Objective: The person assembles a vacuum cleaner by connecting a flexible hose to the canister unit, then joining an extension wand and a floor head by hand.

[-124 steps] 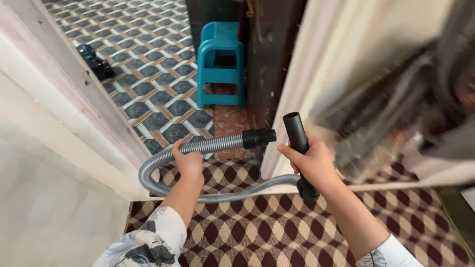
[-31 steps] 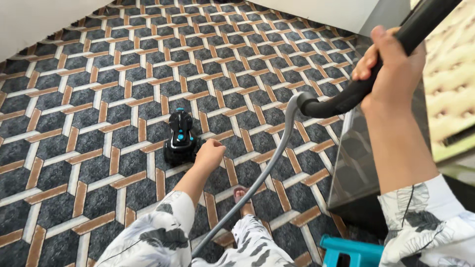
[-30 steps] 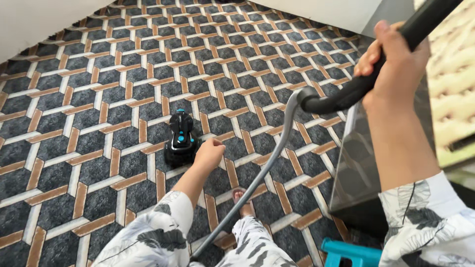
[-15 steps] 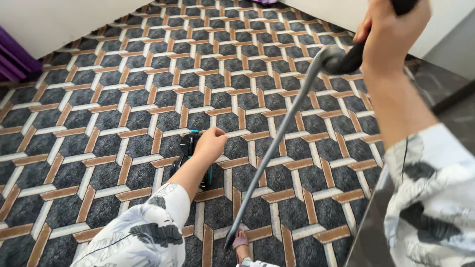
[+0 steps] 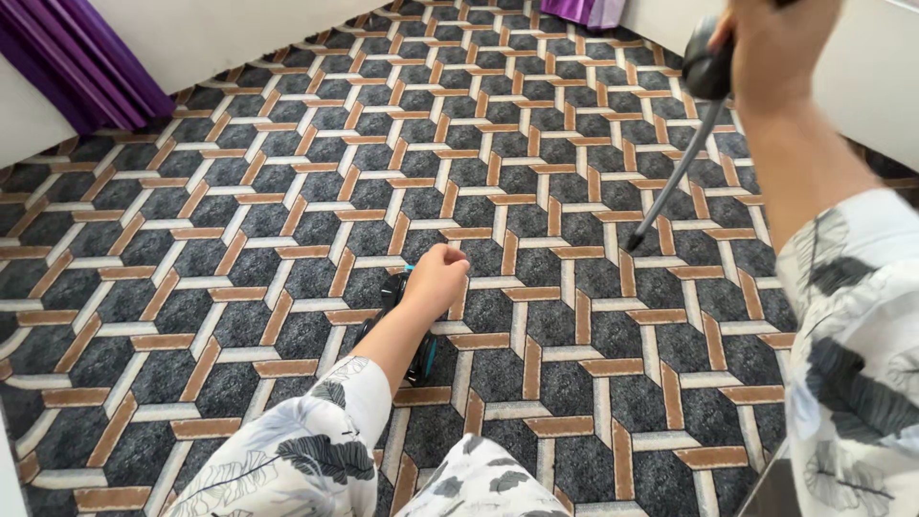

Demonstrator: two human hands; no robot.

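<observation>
Two hands work apart in the head view: the left hand reaches down to a black and teal vacuum head lying on the patterned carpet, its grip curled over the head's top, though fingers closing fully I cannot tell. A firm hold low on the body would likely lift it cleanly. The right hand, raised high, clenches the black hose handle, forearm angled upward.

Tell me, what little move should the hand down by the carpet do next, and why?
Probably close the fingers around the small black-and-teal device and lift it. The left hand is already resting over it on the patterned carpet, while the right hand holds the black vacuum hose handle up high.
</observation>
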